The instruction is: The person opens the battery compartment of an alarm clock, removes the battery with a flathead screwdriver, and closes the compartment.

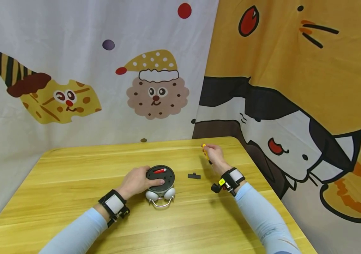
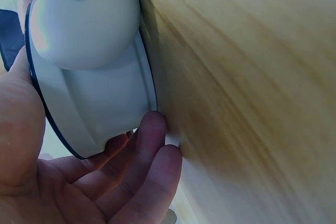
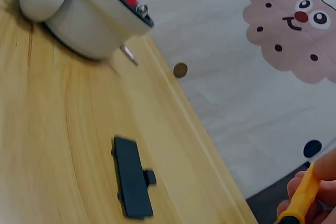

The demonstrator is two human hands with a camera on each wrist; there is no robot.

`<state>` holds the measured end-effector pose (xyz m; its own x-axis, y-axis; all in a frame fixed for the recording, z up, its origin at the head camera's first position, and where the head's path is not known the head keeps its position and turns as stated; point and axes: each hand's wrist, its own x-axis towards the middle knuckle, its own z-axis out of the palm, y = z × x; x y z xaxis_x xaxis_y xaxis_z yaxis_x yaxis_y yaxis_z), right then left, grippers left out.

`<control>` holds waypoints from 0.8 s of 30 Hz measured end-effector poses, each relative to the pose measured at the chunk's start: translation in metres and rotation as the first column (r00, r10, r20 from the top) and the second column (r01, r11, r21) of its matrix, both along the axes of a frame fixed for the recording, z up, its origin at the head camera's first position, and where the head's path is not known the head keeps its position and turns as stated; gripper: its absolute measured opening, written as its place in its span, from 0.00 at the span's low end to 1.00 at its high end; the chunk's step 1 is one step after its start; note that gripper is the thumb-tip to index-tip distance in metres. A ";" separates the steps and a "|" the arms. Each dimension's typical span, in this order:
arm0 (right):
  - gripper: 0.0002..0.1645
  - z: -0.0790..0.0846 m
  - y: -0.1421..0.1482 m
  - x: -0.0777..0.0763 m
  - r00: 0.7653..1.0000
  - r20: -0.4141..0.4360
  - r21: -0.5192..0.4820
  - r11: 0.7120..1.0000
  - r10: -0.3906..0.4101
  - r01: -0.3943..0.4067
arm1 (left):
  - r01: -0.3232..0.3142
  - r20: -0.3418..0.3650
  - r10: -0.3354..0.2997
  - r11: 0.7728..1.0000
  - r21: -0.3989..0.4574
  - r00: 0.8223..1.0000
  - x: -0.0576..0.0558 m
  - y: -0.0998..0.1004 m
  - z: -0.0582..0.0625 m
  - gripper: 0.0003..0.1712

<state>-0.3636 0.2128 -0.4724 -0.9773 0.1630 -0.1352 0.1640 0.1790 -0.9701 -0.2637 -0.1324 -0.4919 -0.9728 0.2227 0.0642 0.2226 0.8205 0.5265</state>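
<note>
A white twin-bell alarm clock [image 1: 168, 179] lies on its face, its black back upward and bells toward me. A red battery [image 1: 160, 170] sits in the back's uncovered compartment. My left hand [image 1: 137, 181] grips the clock, thumb across the back; the left wrist view has the fingers curled about its side [image 2: 100, 98]. Off to the right, my right hand [image 1: 216, 155] holds a yellow screwdriver [image 1: 206, 153] above the table, black end and thin shaft pointing down toward me. Between the hands lies the black battery cover [image 1: 194, 176], touched by neither.
Wooden table [image 1: 88, 169] runs beneath everything. Behind its far edge hangs a white curtain [image 1: 82, 35] with cartoon prints, and an orange one [image 1: 282, 53] stands along the right. In the right wrist view, a thin metal piece [image 3: 128, 54] shows beside the clock.
</note>
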 end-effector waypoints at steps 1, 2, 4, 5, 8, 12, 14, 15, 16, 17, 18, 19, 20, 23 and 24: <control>0.26 -0.001 0.003 0.000 1.000 -0.001 0.016 1.000 -0.007 0.007 | 0.000 0.001 0.000 1.000 0.000 1.000 0.000 0.000 0.000 0.46; 0.26 -0.003 0.005 0.000 1.000 -0.003 0.028 1.000 -0.013 0.013 | -0.002 0.002 0.002 1.000 -0.002 1.000 0.000 0.000 0.000 0.46; 0.27 -0.005 0.010 0.000 1.000 -0.011 0.048 0.999 -0.016 0.017 | -0.006 0.003 0.007 1.000 -0.005 1.000 0.000 0.000 0.000 0.46; 0.28 -0.007 0.013 -0.001 1.000 -0.017 0.058 0.998 -0.016 0.017 | -0.006 0.003 0.006 1.000 -0.008 1.000 0.000 0.000 0.000 0.46; 0.29 -0.010 0.020 0.000 1.000 -0.011 0.106 0.994 -0.015 0.016 | -0.008 0.001 0.008 1.000 -0.014 1.000 0.000 0.001 0.000 0.46; 0.27 -0.015 0.028 0.001 0.999 -0.009 0.189 0.981 -0.037 0.038 | -0.008 0.000 0.008 1.000 -0.016 1.000 0.001 0.001 0.001 0.47; 0.25 -0.017 0.031 0.000 0.998 -0.024 0.230 0.971 -0.055 0.059 | -0.005 -0.001 0.005 1.000 -0.014 1.000 0.001 0.001 0.002 0.47; 0.25 -0.018 0.032 0.000 0.998 -0.034 0.250 0.966 -0.061 0.068 | -0.004 -0.001 0.004 1.000 -0.012 1.000 0.001 0.001 0.002 0.46; 0.24 -0.019 0.033 -0.001 0.997 -0.045 0.268 0.960 -0.069 0.078 | -0.004 -0.001 0.004 1.000 -0.010 1.000 0.001 0.001 0.002 0.46; 0.23 -0.020 0.035 -0.002 0.996 -0.053 0.283 0.955 -0.074 0.086 | -0.003 -0.001 0.003 1.000 -0.007 1.000 0.001 0.001 0.002 0.46; 0.23 -0.021 0.036 -0.003 0.995 -0.059 0.295 0.951 -0.079 0.093 | -0.003 0.000 0.003 1.000 -0.004 1.000 0.001 0.000 0.002 0.46; 0.22 -0.022 0.037 -0.003 0.995 -0.061 0.305 0.947 -0.083 0.097 | -0.003 0.001 0.003 1.000 -0.002 1.000 0.001 0.000 0.002 0.45; 0.22 -0.023 0.037 -0.004 0.994 -0.064 0.315 0.944 -0.085 0.101 | -0.005 0.001 0.005 1.000 -0.001 1.000 0.001 0.000 0.002 0.45; 0.22 -0.025 0.039 -0.005 0.993 -0.072 0.351 0.930 -0.088 0.108 | -0.008 0.002 0.008 1.000 -0.003 1.000 0.001 0.000 0.002 0.45; 0.22 -0.026 0.039 -0.005 0.993 -0.073 0.363 0.925 -0.089 0.110 | -0.010 0.002 0.010 1.000 -0.005 1.000 0.001 0.000 0.002 0.45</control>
